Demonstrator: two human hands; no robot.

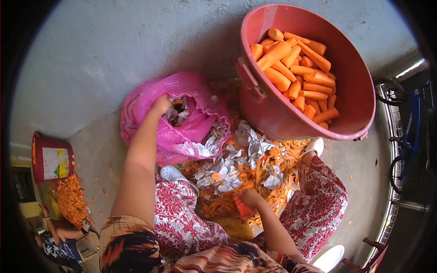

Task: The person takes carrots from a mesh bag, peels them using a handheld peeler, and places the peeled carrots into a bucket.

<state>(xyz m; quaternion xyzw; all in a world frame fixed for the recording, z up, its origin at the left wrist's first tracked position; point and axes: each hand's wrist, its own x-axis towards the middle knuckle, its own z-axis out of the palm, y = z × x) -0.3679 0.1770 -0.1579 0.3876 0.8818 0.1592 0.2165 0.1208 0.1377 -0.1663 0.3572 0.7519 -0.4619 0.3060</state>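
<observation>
My left hand (162,104) is closed at the rim of a pink mesh sack (145,107), by its opening; its fingertips are partly hidden. Inside the sack lie crumpled paper and something dark. My right hand (250,198) is closed on an orange-red peeler (243,208), low over a heap of carrot peelings (259,175). Crumpled grey paper (226,173) lies on top of the peelings, between my feet.
A large red tub (259,109) of peeled carrots (291,63) stands at the upper right, near the wall. At the far left are a red bucket (41,157), more peelings (70,200) and another person's arm (51,227). A blue bicycle (412,132) is at the right.
</observation>
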